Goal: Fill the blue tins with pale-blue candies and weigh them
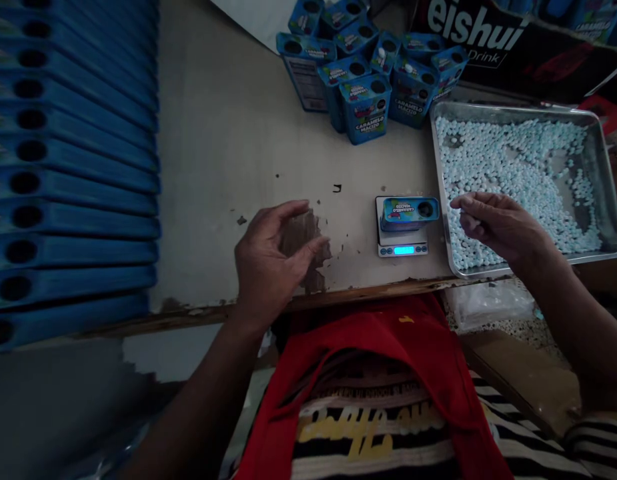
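Observation:
A small digital scale [403,249] with a lit blue display lies near the table's front edge. On its platform stands a blue candy box [407,211], its dark round opening facing up. To the right, a metal tray [441,193] holds many tiny pale blue and white candies [518,167]. My right hand [503,223] hovers over the tray's left side, fingers curled and pinched; whatever they may hold is hidden. Left of the scale, my left hand [271,257] is above the table with thumb and fingers apart, holding nothing.
Several filled-looking blue boxes [365,110] cluster at the back. A long row of blue boxes [88,147] lines the left side. Behind the tray is a black printed carton [478,47] with more boxes. The wooden table edge [368,292] is worn.

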`<state>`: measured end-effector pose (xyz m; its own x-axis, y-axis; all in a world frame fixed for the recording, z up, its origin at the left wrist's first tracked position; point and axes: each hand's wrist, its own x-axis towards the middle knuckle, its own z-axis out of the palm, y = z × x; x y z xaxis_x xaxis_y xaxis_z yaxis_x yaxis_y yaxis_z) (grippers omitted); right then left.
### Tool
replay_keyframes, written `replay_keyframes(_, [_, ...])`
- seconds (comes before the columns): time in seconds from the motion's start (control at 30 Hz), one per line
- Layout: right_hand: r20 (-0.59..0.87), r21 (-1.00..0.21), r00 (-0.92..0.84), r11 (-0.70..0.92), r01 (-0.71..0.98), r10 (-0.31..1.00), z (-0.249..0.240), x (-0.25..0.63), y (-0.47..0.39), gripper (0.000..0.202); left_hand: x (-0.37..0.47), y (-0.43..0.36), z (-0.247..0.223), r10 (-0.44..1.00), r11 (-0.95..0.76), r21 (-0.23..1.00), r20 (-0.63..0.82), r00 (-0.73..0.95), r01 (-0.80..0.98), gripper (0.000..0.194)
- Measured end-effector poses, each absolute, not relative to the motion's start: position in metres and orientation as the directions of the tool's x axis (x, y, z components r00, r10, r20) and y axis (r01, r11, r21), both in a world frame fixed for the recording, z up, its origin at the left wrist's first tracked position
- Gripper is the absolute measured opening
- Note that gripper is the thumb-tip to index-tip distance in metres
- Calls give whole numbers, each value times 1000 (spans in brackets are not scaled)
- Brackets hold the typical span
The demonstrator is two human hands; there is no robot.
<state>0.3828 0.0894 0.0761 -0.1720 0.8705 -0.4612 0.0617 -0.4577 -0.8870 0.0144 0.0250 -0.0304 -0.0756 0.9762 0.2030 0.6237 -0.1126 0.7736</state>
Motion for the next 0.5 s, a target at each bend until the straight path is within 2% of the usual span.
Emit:
replay_keyframes(0.17, [-268,-937,-269,-185,297,925,91,358,95,29,28,33,-24,952,-252,750,307,15,611,42])
replay_keyframes(0.33, [-124,-819,-365,113,563,923,95,339,100,19,30,34,-23,966,-215,740,259,25,637,44])
replay_keyframes(0.43, [-87,-790,-356,153,594,931,94,337,98,13,24,31,-25,970,-197,750,245,13,631,44])
replay_keyframes(0.5, [-128,-858,-318,56,511,939,96,342,97,18,19,30,-25,971,-190,753,237,9,630,44])
